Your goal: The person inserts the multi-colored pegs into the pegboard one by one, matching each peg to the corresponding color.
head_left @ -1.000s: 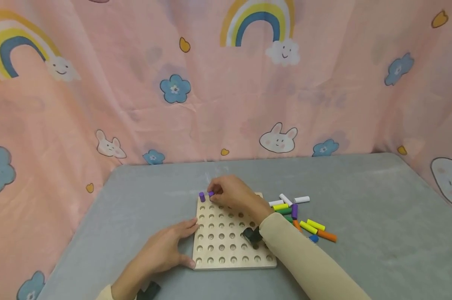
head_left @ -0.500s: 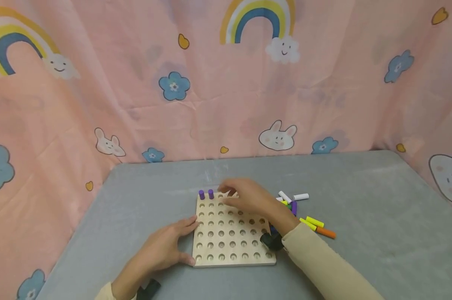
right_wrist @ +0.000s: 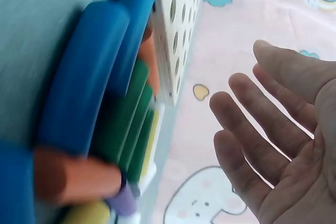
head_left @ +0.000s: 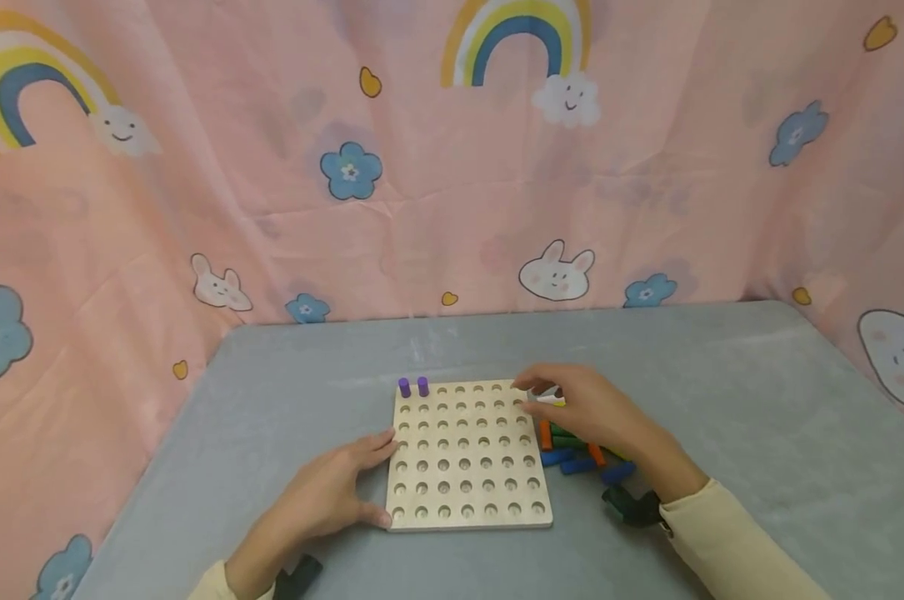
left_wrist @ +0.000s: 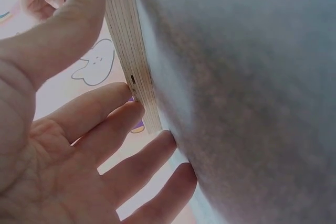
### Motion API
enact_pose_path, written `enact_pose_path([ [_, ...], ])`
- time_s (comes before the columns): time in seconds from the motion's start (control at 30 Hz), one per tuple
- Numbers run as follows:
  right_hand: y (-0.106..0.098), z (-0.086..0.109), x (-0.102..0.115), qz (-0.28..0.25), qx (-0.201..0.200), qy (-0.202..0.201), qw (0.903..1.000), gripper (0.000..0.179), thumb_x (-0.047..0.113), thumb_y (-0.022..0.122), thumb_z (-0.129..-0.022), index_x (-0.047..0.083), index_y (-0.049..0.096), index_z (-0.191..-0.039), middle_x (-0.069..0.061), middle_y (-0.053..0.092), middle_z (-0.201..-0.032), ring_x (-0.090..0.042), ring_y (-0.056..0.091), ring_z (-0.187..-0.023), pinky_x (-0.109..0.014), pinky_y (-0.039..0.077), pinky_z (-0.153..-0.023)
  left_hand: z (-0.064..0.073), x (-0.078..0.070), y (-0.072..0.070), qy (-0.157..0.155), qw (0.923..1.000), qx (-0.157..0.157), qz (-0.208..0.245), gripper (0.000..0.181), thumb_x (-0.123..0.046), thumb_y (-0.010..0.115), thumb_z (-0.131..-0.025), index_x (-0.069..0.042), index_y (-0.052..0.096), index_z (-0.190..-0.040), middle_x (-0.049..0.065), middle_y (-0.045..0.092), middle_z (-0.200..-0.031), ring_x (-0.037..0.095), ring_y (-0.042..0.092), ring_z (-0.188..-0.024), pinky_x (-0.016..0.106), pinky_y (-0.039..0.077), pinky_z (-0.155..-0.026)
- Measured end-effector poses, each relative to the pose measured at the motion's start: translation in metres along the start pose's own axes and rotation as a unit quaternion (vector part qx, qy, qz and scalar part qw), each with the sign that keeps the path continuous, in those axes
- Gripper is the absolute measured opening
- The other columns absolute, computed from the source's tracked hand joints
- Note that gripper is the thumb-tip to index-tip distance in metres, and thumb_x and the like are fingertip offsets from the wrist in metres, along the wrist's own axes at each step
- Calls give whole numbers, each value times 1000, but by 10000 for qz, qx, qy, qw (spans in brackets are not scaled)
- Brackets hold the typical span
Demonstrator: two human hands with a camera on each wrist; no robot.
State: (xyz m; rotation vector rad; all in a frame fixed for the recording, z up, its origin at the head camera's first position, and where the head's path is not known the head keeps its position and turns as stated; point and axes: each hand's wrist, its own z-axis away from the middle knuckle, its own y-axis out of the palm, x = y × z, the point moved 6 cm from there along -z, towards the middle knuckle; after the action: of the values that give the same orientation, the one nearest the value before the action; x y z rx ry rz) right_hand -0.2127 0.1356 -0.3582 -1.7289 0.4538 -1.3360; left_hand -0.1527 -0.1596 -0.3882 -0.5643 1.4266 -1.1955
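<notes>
Apparently the spread left hand [head_left: 332, 492] braces the board [head_left: 454, 454] steady; the right hand [head_left: 590, 408] hangs spread, empty, near loose pegs [head_left: 577, 466]

"Where's the head view from?"
"Above the near side of the board [head_left: 475, 453], facing forward and down, far enough back to take in the surface [head_left: 721, 400] and curtain [head_left: 452, 192]."
"And the left wrist's?"
"Low, left of the board and close, turned sideways, facing along it to the curtain. It shares the board's left side and the left hand [head_left: 324, 492] with the head view."
"The right wrist's?"
"Right of the board, also sideways, very near the blue pegs [right_wrist: 84, 82], facing the curtain. It shares them, the purple pegs [head_left: 422, 387] and the right hand [head_left: 586, 404] with the head view."
</notes>
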Motion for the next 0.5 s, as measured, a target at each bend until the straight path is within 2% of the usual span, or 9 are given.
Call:
enact_pose_path([
  [0.3, -15, 16, -13, 202, 37, 56, 9998, 31, 26, 69, -94, 15, 67, -124, -4, 71, -121, -26, 66, -110, -48, 57, -91, -1, 2, 0, 141, 9999, -20, 32, 95, -39, 93, -58, -17, 56, -142, -4, 47, -154, 29, 45, -143, 55, 42, -113],
  [0.5, -18, 23, -30, 289, 124, 273, 9991, 31, 23, 70, -94, 15, 67, -124, -4, 70, -123, -25, 66, -110, -51, 56, -96, -2, 3, 0, 100, 9999, -27, 3, 95, -39, 93, -58, -18, 56, -142, -4, 47, -154, 29, 45, -142, 55, 42, -112],
])
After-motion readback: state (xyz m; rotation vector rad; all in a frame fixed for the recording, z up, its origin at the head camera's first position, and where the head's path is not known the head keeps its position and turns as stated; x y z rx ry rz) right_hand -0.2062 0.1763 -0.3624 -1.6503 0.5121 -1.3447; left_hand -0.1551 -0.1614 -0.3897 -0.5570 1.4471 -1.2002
